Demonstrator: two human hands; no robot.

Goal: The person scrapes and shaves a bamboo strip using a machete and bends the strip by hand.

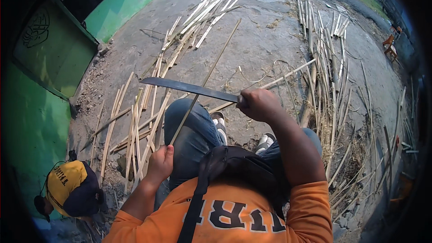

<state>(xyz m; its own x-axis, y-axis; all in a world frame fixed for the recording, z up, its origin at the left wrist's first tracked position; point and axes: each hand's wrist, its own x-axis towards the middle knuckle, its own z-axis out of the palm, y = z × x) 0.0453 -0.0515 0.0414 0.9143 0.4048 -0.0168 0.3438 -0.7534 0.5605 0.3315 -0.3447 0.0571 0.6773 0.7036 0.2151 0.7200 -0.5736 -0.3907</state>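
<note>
My right hand (pixel 258 104) is closed around the handle of a machete (pixel 198 88), whose long dark blade points left above my knees. Under or against the blade passes a thin bamboo strip (pixel 216 60), slanting from my lap up and away to the right. My left hand (pixel 160 163) grips the near end of this strip beside my left thigh, thumb on top. Blade and strip cross in front of my left knee; whether they touch, I cannot tell.
Split bamboo strips (pixel 204 18) lie in a pile ahead to the left. More bamboo poles and strips (pixel 330 69) are heaped at the right. A person in a yellow and dark top (pixel 72 182) is low at my left, near a green wall (pixel 36 108). An orange chair (pixel 390 47) stands far right.
</note>
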